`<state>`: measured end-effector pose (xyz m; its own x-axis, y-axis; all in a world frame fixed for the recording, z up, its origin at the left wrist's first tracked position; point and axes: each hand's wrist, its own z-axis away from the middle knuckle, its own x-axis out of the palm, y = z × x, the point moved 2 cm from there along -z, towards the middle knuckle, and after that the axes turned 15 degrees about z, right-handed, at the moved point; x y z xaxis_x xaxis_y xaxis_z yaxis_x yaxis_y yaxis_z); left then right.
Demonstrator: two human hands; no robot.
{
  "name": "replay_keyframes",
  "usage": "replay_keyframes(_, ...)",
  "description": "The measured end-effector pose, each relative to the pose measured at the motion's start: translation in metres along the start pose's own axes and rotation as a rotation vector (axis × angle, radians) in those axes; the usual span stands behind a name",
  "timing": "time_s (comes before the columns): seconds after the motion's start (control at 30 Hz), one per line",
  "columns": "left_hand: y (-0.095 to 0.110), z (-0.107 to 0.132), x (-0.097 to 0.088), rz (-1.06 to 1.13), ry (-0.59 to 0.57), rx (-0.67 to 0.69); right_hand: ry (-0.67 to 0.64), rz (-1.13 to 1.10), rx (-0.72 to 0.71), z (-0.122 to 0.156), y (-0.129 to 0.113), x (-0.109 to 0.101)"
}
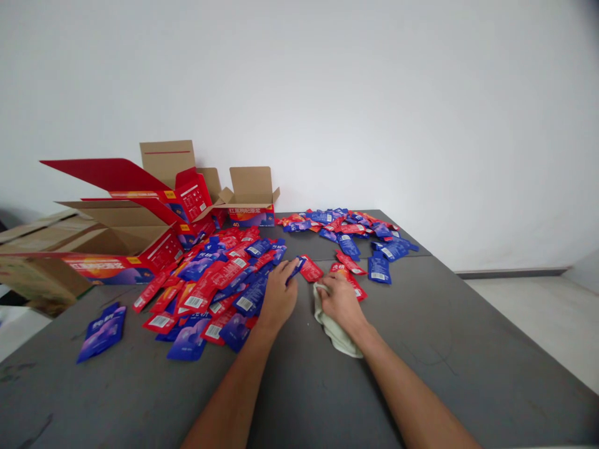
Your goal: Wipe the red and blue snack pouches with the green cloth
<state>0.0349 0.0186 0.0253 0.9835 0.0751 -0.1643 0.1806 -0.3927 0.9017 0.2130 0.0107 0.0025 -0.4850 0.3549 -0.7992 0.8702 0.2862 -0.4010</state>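
Observation:
My left hand (279, 294) rests at the right edge of a big heap of red and blue sachets (215, 280), its fingertips pinching a blue sachet (296, 267) beside a red one (311, 268). Just to the right, my right hand (340, 300) lies closed on a pale green cloth (337, 333) pressed on the grey table (468, 349). A red sachet (350, 282) lies just beyond its fingers.
A second, smaller scatter of sachets (355, 234) lies at the far right of the table. Opened red-and-brown cartons (116, 231) stand along the left and back, one small open box (251, 199) by the white wall. A lone blue pouch (103, 330) lies near left.

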Motion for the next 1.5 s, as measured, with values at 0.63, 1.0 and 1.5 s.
replay_keyframes(0.63, -0.021, 0.012, 0.015, -0.657, -0.163, 0.133, -0.312, 0.230, -0.036, -0.003, 0.006, 0.021)
replay_keyframes(1.0, -0.042, 0.012, 0.030, -0.439, -0.355, 0.051, -0.279, 0.139, -0.078, -0.004, 0.009, 0.022)
replay_keyframes(1.5, -0.022, 0.010, 0.032, -0.789, -0.280, -0.001, -0.298, -0.004, 0.144, -0.005, 0.009, 0.000)
